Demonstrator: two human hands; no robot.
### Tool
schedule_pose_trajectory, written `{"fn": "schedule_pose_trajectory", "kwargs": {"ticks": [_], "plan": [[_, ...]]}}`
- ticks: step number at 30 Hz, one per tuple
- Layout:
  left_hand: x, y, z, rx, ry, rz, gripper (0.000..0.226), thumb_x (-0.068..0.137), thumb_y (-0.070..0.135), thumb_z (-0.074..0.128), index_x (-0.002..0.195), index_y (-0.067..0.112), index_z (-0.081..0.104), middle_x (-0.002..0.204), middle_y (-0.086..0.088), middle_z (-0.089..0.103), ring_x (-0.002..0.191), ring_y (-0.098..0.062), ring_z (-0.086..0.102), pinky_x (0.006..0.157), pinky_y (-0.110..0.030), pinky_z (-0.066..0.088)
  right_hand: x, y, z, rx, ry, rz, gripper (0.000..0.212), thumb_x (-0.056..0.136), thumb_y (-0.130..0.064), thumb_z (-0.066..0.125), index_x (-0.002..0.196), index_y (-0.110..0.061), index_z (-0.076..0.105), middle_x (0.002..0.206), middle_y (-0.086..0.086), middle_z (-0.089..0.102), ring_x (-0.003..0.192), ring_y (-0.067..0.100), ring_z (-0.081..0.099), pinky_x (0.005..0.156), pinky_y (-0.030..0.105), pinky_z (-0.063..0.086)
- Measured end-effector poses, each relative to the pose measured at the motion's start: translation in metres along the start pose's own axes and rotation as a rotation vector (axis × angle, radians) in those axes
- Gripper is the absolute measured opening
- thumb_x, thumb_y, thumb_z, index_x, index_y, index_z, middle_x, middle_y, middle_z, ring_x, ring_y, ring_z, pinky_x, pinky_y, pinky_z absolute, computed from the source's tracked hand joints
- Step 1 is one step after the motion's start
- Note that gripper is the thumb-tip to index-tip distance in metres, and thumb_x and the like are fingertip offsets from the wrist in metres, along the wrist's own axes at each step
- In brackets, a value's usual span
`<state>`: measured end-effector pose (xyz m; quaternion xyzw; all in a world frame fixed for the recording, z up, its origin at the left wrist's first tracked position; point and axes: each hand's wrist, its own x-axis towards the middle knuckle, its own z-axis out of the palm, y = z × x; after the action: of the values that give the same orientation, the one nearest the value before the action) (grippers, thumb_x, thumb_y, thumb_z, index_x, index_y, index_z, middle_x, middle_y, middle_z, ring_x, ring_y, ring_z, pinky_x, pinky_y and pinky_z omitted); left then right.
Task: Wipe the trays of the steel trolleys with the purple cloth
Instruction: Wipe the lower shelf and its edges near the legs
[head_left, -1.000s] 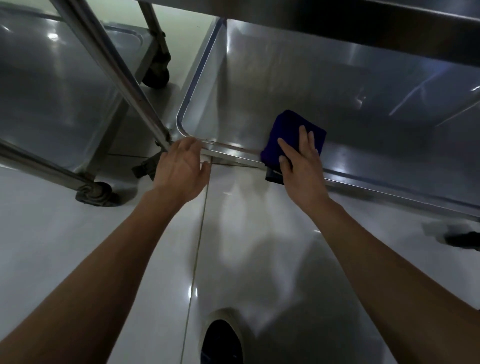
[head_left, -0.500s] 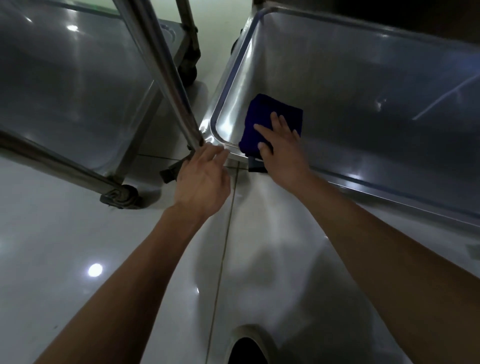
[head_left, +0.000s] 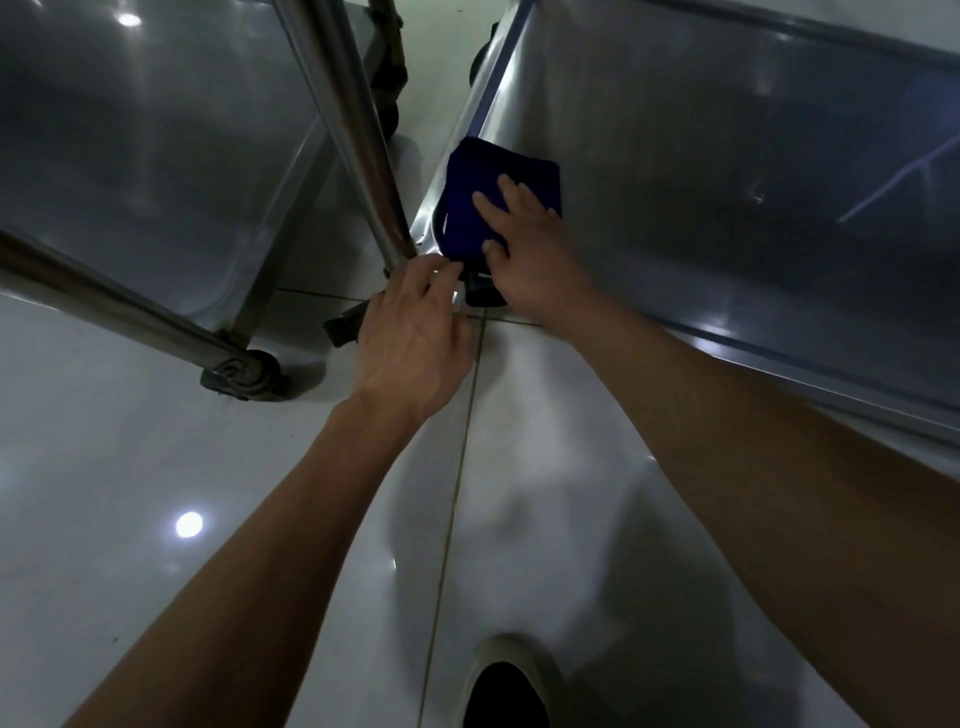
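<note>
A folded purple cloth (head_left: 485, 195) lies in the near left corner of the low steel tray (head_left: 727, 171) of the right trolley. My right hand (head_left: 530, 249) presses flat on the cloth, fingers spread over its near half. My left hand (head_left: 415, 338) rests at the tray's corner, its fingers touching the foot of the slanting steel post (head_left: 353, 135). A second trolley tray (head_left: 145, 145) fills the upper left.
Black caster wheels stand on the glossy tiled floor: one (head_left: 244, 376) under the left trolley, another (head_left: 480, 291) beneath the corner by my hands. A rail (head_left: 104, 301) of the left trolley runs across the left. My shoe (head_left: 506, 680) shows at the bottom.
My right hand has slid the cloth leftward along the tray into its near left corner. My left hand has stayed at the corner by the post.
</note>
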<state>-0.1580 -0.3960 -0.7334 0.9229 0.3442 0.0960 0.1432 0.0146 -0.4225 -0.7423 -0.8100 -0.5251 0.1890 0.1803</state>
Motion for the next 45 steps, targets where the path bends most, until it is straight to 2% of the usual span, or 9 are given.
{"fn": "schedule_pose_trajectory", "kwargs": {"ticks": [3, 7, 12, 16, 20, 28, 33, 40, 45], "plan": [[0.005, 0.02, 0.0, 0.004, -0.006, 0.035, 0.044, 0.094, 0.021, 0.054, 0.137, 0.014, 0.054, 0.141, -0.007, 0.05, 0.13, -0.028, 0.047, 0.105, -0.046, 0.042, -0.025, 0.028, -0.011, 0.035, 0.039, 0.04, 0.055, 0.104, -0.02, 0.039, 0.157, -0.022, 0.024, 0.167, 0.006, 0.006, 0.153, 0.022, 0.004, 0.123, 0.042, 0.004], [0.016, 0.061, 0.009, 0.013, -0.036, 0.132, 0.035, 0.09, 0.018, 0.058, 0.124, 0.02, 0.062, 0.131, -0.004, 0.056, 0.122, -0.028, 0.05, 0.095, -0.049, 0.042, -0.076, 0.076, -0.035, 0.08, 0.102, 0.134, 0.054, 0.103, -0.016, 0.042, 0.156, -0.021, 0.028, 0.166, 0.007, 0.01, 0.153, 0.023, 0.006, 0.124, 0.043, 0.007], [0.028, 0.126, 0.035, -0.013, -0.136, 0.279, 0.036, 0.093, 0.023, 0.057, 0.128, 0.021, 0.065, 0.134, -0.004, 0.057, 0.121, -0.028, 0.051, 0.092, -0.046, 0.044, -0.151, 0.141, -0.071, 0.107, 0.182, 0.284, 0.053, 0.103, -0.011, 0.043, 0.154, -0.021, 0.032, 0.165, 0.004, 0.014, 0.153, 0.021, 0.009, 0.125, 0.042, 0.008], [0.026, 0.179, 0.054, 0.022, -0.214, 0.359, 0.039, 0.093, 0.026, 0.056, 0.131, 0.024, 0.063, 0.14, -0.003, 0.052, 0.128, -0.029, 0.045, 0.099, -0.048, 0.04, -0.202, 0.192, -0.1, 0.09, 0.223, 0.378, 0.051, 0.104, -0.008, 0.043, 0.152, -0.021, 0.035, 0.164, 0.003, 0.018, 0.152, 0.022, 0.012, 0.125, 0.04, 0.011], [0.024, 0.208, 0.067, 0.072, -0.299, 0.308, 0.04, 0.094, 0.031, 0.053, 0.133, 0.026, 0.061, 0.142, -0.001, 0.046, 0.131, -0.027, 0.037, 0.105, -0.05, 0.036, -0.243, 0.234, -0.119, 0.07, 0.266, 0.519, 0.051, 0.105, -0.009, 0.041, 0.153, -0.024, 0.033, 0.165, 0.0, 0.016, 0.153, 0.018, 0.01, 0.125, 0.036, 0.01], [0.024, 0.2, 0.07, 0.044, -0.263, 0.323, 0.042, 0.09, 0.039, 0.058, 0.13, 0.03, 0.064, 0.141, 0.002, 0.051, 0.131, -0.024, 0.043, 0.104, -0.048, 0.039, -0.23, 0.244, -0.121, 0.05, 0.284, 0.553, 0.054, 0.103, -0.007, 0.04, 0.154, -0.023, 0.032, 0.166, 0.005, 0.013, 0.153, 0.023, 0.007, 0.124, 0.043, 0.012], [0.04, 0.176, 0.06, -0.061, -0.191, 0.323, 0.038, 0.091, 0.031, 0.061, 0.128, 0.025, 0.066, 0.137, -0.001, 0.058, 0.126, -0.027, 0.052, 0.1, -0.05, 0.046, -0.192, 0.235, -0.124, 0.036, 0.277, 0.532, 0.052, 0.105, -0.009, 0.037, 0.155, -0.021, 0.03, 0.166, 0.005, 0.011, 0.153, 0.023, 0.005, 0.123, 0.047, 0.015], [0.063, 0.103, 0.027, 0.098, -0.137, 0.136, 0.026, 0.089, 0.031, 0.06, 0.113, 0.023, 0.067, 0.13, -0.01, 0.056, 0.12, -0.039, 0.048, 0.095, -0.055, 0.042, -0.123, 0.208, -0.106, 0.027, 0.213, 0.43, 0.051, 0.106, -0.014, 0.034, 0.156, -0.024, 0.026, 0.167, 0.003, 0.005, 0.154, 0.023, 0.0, 0.124, 0.046, 0.006], [0.064, 0.071, 0.016, 0.131, -0.156, 0.05, 0.035, 0.095, 0.039, 0.056, 0.127, 0.026, 0.061, 0.139, -0.006, 0.051, 0.129, -0.036, 0.043, 0.105, -0.066, 0.032, -0.061, 0.162, -0.084, -0.003, 0.146, 0.329, 0.053, 0.105, -0.012, 0.036, 0.155, -0.027, 0.028, 0.167, 0.003, 0.005, 0.153, 0.023, 0.002, 0.123, 0.045, 0.005]]}}
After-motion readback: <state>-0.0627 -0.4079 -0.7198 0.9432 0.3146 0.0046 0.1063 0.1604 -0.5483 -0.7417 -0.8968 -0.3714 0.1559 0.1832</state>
